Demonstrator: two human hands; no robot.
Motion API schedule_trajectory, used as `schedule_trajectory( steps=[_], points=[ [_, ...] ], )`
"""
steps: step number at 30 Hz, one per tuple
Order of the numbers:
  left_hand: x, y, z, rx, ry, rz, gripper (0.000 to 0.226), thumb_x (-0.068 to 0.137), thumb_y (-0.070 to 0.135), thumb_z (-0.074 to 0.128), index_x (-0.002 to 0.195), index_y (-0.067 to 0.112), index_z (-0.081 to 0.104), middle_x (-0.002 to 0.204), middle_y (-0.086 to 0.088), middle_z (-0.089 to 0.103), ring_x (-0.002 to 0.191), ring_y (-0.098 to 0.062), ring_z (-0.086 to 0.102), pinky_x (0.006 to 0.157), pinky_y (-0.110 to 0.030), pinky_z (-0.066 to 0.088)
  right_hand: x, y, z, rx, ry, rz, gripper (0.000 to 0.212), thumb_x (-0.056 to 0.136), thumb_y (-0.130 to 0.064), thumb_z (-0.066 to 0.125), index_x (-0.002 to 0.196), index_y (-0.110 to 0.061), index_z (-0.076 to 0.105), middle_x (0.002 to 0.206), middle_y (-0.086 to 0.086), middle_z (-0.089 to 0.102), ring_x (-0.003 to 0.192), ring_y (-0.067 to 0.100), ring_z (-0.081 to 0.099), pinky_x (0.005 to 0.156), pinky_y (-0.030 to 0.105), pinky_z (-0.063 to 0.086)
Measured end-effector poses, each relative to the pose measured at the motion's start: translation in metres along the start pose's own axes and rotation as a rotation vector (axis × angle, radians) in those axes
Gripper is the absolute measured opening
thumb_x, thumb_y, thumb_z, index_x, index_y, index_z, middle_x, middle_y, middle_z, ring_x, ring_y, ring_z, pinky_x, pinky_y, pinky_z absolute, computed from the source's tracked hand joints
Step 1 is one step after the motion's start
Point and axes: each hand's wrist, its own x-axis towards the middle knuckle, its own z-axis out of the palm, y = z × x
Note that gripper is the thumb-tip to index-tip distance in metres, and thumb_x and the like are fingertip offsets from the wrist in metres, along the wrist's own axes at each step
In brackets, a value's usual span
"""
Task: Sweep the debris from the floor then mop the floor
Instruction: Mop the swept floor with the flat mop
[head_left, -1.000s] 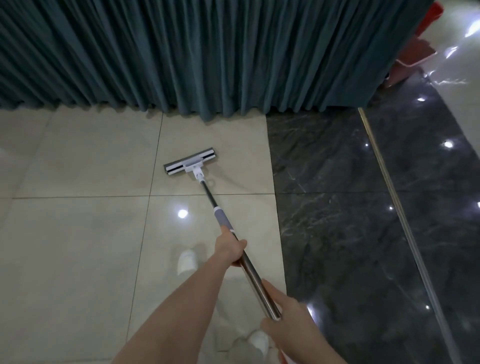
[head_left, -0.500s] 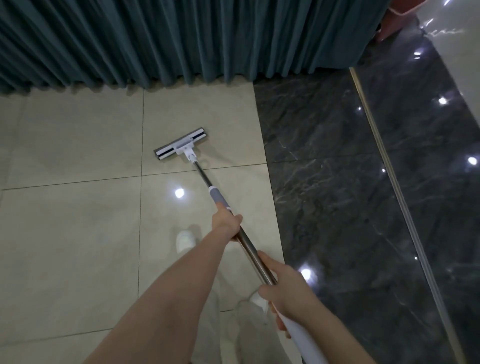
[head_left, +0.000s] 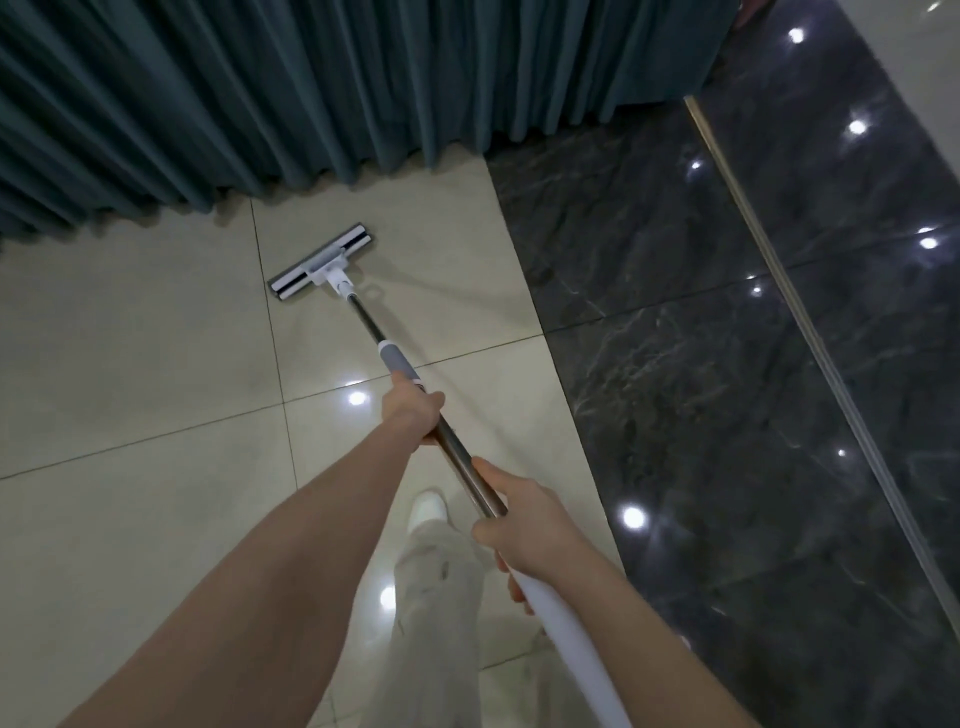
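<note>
A single wide-angle view looks out from the person's head, facing forward and steeply down onto the floor (head_left: 130, 364). It sits close above the body: both forearms enter from the near edge, the left hand (head_left: 410, 415) and right hand (head_left: 524, 525) lie around mid-frame, and a trouser leg (head_left: 436, 597) and shoe (head_left: 427, 506) show almost straight below. The mop (head_left: 363, 317) reaches away toward the far side, where a curtain (head_left: 311, 78) fills the top of the frame. The view is rolled, so the curtain's hem climbs toward the right, and a metal strip (head_left: 810, 332) runs through the dark tiles (head_left: 701, 364) on the right.
</note>
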Motion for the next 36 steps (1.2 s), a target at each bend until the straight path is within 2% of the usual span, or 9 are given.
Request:
schedule_trajectory(
  steps=[5,8,11,16,20,23,27,33,36],
  points=[
    [0.056,0.033,-0.049,0.004,0.042,0.019,0.034,0.085,0.012,0.058,0.111,0.014,0.037,0.107,-0.020,0.057,0.069,-0.038,0.069,0.053,-0.049,0.058,0.057,-0.051,0.026,-0.061,0.036,-0.062,0.066,0.081,-0.008,0.048,0.135,-0.046,0.042,0.090,0.009,0.057,0.068,0.028,0.057,0.064,0.046,0.061],
    [0.062,0.038,-0.063,-0.031,0.021,0.027,0.032,0.086,0.010,0.057,0.111,0.013,0.037,0.110,-0.022,0.057,0.056,-0.032,0.067,0.041,-0.035,0.053,0.069,-0.065,0.032,-0.200,0.053,-0.094,0.066,0.080,-0.006,0.048,0.136,-0.038,0.043,0.085,0.004,0.052,0.073,0.029,0.056,0.069,0.041,0.060],
    [0.047,0.029,-0.060,-0.058,-0.004,0.015,0.034,0.087,0.010,0.056,0.113,0.014,0.035,0.108,-0.019,0.056,0.053,-0.029,0.066,0.041,-0.034,0.054,0.054,-0.060,0.032,-0.292,0.040,-0.059,0.073,0.082,-0.003,0.045,0.145,-0.037,0.033,0.085,0.002,0.049,0.075,0.027,0.056,0.072,0.039,0.059],
    [0.002,0.010,-0.045,-0.107,-0.001,0.031,0.035,0.089,0.011,0.054,0.117,0.012,0.034,0.088,-0.006,0.048,0.059,-0.030,0.066,0.059,-0.048,0.059,0.013,-0.040,0.028,-0.332,0.042,-0.063,0.067,0.081,-0.006,0.047,0.138,-0.039,0.037,0.091,0.007,0.056,0.071,0.034,0.066,0.057,0.047,0.060],
    [-0.041,-0.011,-0.029,-0.156,0.006,0.036,0.036,0.088,0.013,0.055,0.118,0.013,0.036,0.099,-0.012,0.053,0.075,-0.037,0.069,0.064,-0.052,0.059,-0.026,-0.014,0.017,-0.341,0.011,-0.065,0.069,0.082,-0.004,0.048,0.138,-0.042,0.039,0.094,0.006,0.056,0.073,0.034,0.066,0.053,0.046,0.060],
    [-0.071,-0.035,-0.009,-0.193,0.022,0.023,0.034,0.087,0.014,0.056,0.114,0.015,0.037,0.106,-0.016,0.054,0.081,-0.040,0.068,0.063,-0.052,0.059,-0.053,0.013,0.010,-0.408,-0.001,-0.090,0.067,0.081,-0.007,0.051,0.139,-0.039,0.041,0.091,0.001,0.058,0.077,0.026,0.065,0.067,0.040,0.061],
    [-0.118,-0.073,0.023,-0.271,0.062,0.015,0.032,0.087,0.016,0.056,0.112,0.014,0.036,0.106,-0.016,0.054,0.083,-0.039,0.068,0.062,-0.048,0.060,-0.092,0.055,-0.008,-0.508,-0.050,-0.150,0.066,0.077,-0.009,0.053,0.137,-0.035,0.046,0.084,-0.005,0.059,0.072,0.020,0.062,0.069,0.035,0.060],
    [-0.169,-0.130,0.033,-0.384,0.159,-0.040,0.029,0.088,0.015,0.056,0.111,0.012,0.039,0.105,-0.016,0.054,0.087,-0.038,0.066,0.052,-0.039,0.057,-0.131,0.089,-0.006,-0.624,-0.153,-0.207,0.070,0.070,-0.006,0.047,0.127,-0.049,0.048,0.075,0.002,0.058,0.054,0.019,0.056,0.057,0.037,0.059],
    [-0.184,-0.162,0.016,-0.438,0.216,-0.084,0.026,0.089,0.014,0.057,0.109,0.010,0.040,0.104,-0.017,0.054,0.087,-0.038,0.066,0.051,-0.039,0.057,-0.140,0.091,0.014,-0.671,-0.220,-0.237,0.067,0.070,-0.009,0.050,0.124,-0.050,0.049,0.073,0.000,0.056,0.055,0.018,0.056,0.060,0.038,0.060]
  ],
)
